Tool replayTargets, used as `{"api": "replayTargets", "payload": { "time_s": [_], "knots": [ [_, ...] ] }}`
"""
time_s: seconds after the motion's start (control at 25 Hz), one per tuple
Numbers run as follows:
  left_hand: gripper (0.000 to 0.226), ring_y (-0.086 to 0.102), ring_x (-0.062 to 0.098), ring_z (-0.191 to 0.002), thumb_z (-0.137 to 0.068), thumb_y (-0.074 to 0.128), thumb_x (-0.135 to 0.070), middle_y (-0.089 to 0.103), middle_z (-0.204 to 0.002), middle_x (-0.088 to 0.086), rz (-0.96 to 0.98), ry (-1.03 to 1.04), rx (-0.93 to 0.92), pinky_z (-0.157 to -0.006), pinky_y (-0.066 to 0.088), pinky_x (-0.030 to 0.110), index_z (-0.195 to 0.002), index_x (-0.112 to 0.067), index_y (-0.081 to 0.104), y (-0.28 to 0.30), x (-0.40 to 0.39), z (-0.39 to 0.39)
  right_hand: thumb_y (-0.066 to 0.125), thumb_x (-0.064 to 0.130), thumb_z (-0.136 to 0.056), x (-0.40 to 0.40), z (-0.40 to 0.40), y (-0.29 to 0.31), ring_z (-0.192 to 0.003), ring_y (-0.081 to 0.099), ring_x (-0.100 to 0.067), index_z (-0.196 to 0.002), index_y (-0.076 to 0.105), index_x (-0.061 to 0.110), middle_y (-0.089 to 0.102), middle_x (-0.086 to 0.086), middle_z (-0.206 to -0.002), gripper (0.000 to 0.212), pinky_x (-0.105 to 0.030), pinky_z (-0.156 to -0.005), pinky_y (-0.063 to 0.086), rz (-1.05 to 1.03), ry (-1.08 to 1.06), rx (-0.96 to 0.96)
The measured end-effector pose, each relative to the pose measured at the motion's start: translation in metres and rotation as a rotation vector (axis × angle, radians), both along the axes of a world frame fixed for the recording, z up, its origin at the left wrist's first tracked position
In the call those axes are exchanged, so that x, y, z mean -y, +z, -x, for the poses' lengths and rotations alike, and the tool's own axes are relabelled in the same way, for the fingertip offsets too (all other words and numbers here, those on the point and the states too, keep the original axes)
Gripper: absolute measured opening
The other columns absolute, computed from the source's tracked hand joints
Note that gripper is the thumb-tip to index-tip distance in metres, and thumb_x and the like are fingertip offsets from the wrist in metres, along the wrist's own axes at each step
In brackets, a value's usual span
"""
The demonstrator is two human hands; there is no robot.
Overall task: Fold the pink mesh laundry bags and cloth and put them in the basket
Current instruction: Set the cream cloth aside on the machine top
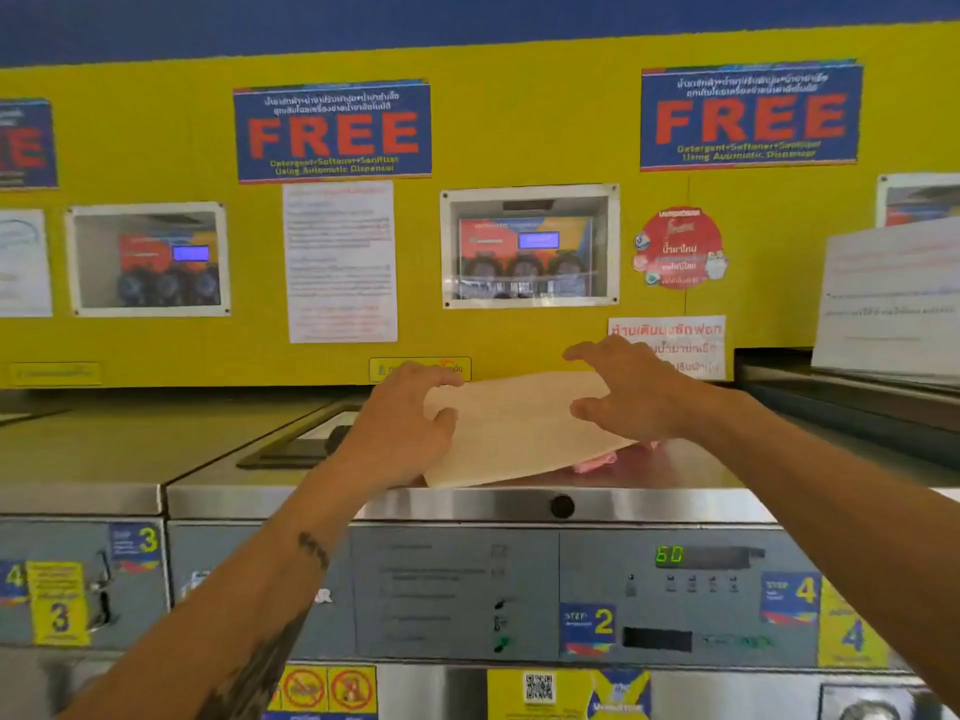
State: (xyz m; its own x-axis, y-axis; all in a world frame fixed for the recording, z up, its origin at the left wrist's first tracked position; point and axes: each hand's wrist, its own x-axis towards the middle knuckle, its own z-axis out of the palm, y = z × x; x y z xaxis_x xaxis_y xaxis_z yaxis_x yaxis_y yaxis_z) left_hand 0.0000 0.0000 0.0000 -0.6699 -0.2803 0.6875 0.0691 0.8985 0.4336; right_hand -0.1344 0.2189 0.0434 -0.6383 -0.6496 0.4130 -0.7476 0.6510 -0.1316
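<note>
A pale cream folded cloth (pixel 514 428) lies flat on the steel top of a washing machine (pixel 675 459), in the middle of the head view. My left hand (pixel 405 423) rests on its left edge, fingers curled over the cloth's far corner. My right hand (pixel 623 387) hovers over its right side with fingers spread; whether it touches the cloth I cannot tell. A crumpled bit of pink mesh (pixel 597 462) peeks out from under the cloth's right edge. No basket is in view.
The machine's front panel (pixel 519 589) shows a green display and step stickers. A dark recessed hatch (pixel 306 444) sits left of the cloth. A yellow wall (pixel 519 330) with posters and dispenser windows rises right behind. A white paper sign (pixel 888 298) stands at right.
</note>
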Motion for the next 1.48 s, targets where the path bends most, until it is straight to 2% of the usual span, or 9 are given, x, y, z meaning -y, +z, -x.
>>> {"api": "replayTargets", "payload": {
  "time_s": [0.24, 0.4, 0.64, 0.76, 0.92, 1.08, 1.24, 1.32, 1.48],
  "knots": [
    [0.047, 0.039, 0.020, -0.132, -0.087, 0.059, -0.036, 0.044, -0.139, -0.006, 0.188, 0.093, 0.323, -0.111, 0.032, 0.044, -0.132, -0.040, 0.050, 0.026, 0.018, 0.081, 0.054, 0.052, -0.092, 0.028, 0.089, 0.014, -0.140, 0.031, -0.036, -0.150, 0.024, 0.035, 0.023, -0.007, -0.157, 0.068, -0.053, -0.112, 0.031, -0.131, 0.053, 0.070],
    [0.040, 0.048, 0.009, -0.122, -0.087, 0.062, -0.036, 0.050, -0.130, -0.012, 0.055, 0.120, 0.456, -0.104, 0.035, 0.028, -0.127, -0.037, 0.054, 0.020, 0.027, 0.115, 0.053, 0.050, -0.093, 0.053, 0.137, 0.026, -0.141, 0.033, -0.028, -0.152, 0.021, 0.035, 0.025, -0.001, -0.159, 0.069, -0.045, -0.112, 0.033, -0.242, 0.196, 0.194],
    [0.016, 0.059, 0.000, -0.092, -0.084, 0.070, -0.023, 0.068, -0.096, -0.018, -0.181, 0.254, 0.331, -0.094, 0.047, 0.031, -0.081, -0.039, 0.067, 0.015, 0.025, 0.118, 0.044, 0.038, -0.097, 0.062, 0.144, -0.018, -0.124, 0.045, -0.018, -0.135, 0.052, 0.033, 0.056, 0.004, -0.134, 0.039, -0.042, -0.107, 0.035, -0.070, 0.334, 0.091],
    [0.022, 0.061, 0.002, -0.090, -0.082, 0.072, -0.018, 0.070, -0.089, -0.018, -0.207, 0.243, 0.257, -0.094, 0.048, 0.034, -0.075, -0.038, 0.069, 0.023, 0.022, 0.120, 0.041, 0.037, -0.098, 0.062, 0.146, -0.020, -0.113, 0.050, -0.018, -0.127, 0.061, 0.030, 0.064, 0.005, -0.124, 0.036, -0.043, -0.102, 0.038, -0.019, 0.358, -0.062],
    [0.024, 0.062, -0.001, -0.082, -0.082, 0.072, -0.009, 0.070, -0.082, -0.013, -0.159, 0.148, 0.053, -0.080, 0.045, 0.020, -0.073, -0.032, 0.071, 0.055, 0.005, 0.125, 0.049, 0.033, -0.097, 0.045, 0.153, 0.004, -0.103, 0.056, -0.022, -0.118, 0.068, 0.028, 0.069, 0.004, -0.113, 0.029, -0.042, -0.093, 0.042, 0.147, 0.357, -0.070],
    [0.010, 0.055, -0.009, -0.071, -0.082, 0.071, -0.006, 0.065, -0.078, -0.013, -0.032, -0.020, -0.131, -0.068, 0.039, 0.003, -0.079, -0.016, 0.071, 0.105, -0.028, 0.150, 0.062, 0.029, -0.091, -0.002, 0.160, 0.072, -0.106, 0.061, -0.020, -0.111, 0.072, 0.024, 0.071, 0.002, -0.113, 0.022, -0.036, -0.092, 0.046, 0.398, 0.253, 0.054],
    [0.023, 0.055, -0.003, -0.068, -0.083, 0.069, -0.007, 0.063, -0.073, -0.013, -0.094, -0.235, -0.167, -0.065, 0.041, 0.009, -0.072, -0.027, 0.064, 0.112, -0.065, 0.207, 0.072, 0.051, -0.079, -0.055, 0.156, 0.107, -0.120, 0.047, -0.008, -0.141, 0.039, 0.045, 0.046, 0.018, -0.135, 0.071, -0.028, -0.096, 0.035, 0.041, 0.123, 0.443],
    [0.021, 0.054, -0.001, -0.067, -0.085, 0.067, -0.005, 0.062, -0.073, -0.012, -0.177, -0.370, -0.131, -0.065, 0.040, 0.009, -0.074, -0.023, 0.064, 0.100, -0.084, 0.232, 0.073, 0.051, -0.078, -0.059, 0.159, 0.088, -0.116, 0.046, -0.011, -0.138, 0.037, 0.046, 0.045, 0.018, -0.132, 0.070, -0.032, -0.094, 0.036, -0.021, 0.014, 0.382],
    [0.008, 0.058, 0.001, -0.081, -0.089, 0.062, -0.009, 0.065, -0.088, -0.007, -0.031, -0.513, 0.066, -0.074, 0.043, 0.010, -0.089, -0.016, 0.066, 0.081, -0.090, 0.250, 0.058, 0.031, -0.082, -0.077, 0.186, 0.040, -0.105, 0.057, -0.027, -0.109, 0.054, 0.031, 0.062, 0.000, -0.119, 0.026, -0.047, -0.095, 0.042, -0.174, -0.420, 0.029]
  ]
}}
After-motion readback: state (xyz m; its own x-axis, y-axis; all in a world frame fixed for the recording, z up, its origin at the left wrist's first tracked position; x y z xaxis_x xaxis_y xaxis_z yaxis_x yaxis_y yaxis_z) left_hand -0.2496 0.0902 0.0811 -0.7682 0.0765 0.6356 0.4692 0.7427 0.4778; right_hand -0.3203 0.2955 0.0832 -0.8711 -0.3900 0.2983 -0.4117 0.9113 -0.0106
